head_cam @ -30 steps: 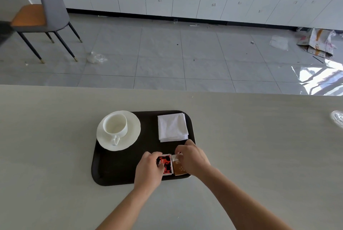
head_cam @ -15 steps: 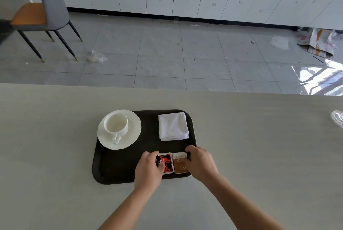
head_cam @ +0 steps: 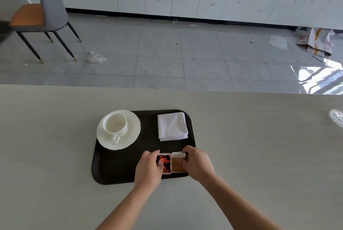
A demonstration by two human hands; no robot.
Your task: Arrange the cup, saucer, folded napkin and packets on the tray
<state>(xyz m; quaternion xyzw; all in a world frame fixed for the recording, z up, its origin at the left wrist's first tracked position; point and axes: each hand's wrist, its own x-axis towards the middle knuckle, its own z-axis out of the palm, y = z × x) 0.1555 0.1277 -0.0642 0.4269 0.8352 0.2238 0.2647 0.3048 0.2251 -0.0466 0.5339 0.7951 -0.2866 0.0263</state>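
A black tray [head_cam: 118, 170] lies on the pale table. In its far left corner a white cup [head_cam: 115, 125] stands on a white saucer [head_cam: 132, 133], handle toward me. A folded white napkin [head_cam: 172, 126] lies in the far right corner. Two packets sit side by side at the near right: a red and black packet [head_cam: 165, 163] and a brown packet [head_cam: 177, 163]. My left hand [head_cam: 148, 169] touches the left edge of the red packet with its fingertips. My right hand [head_cam: 198, 163] rests its fingers on the right edge of the brown packet.
A clear glass object [head_cam: 336, 120] sits at the table's right edge. Beyond the table's far edge is a tiled floor with a grey and orange chair [head_cam: 42, 16] at the left and cardboard litter [head_cam: 315, 44] at the right.
My right hand slid off the top of the brown packet to its right side, uncovering it. Both packets now lie square against each other. The left hand stays at the red packet.
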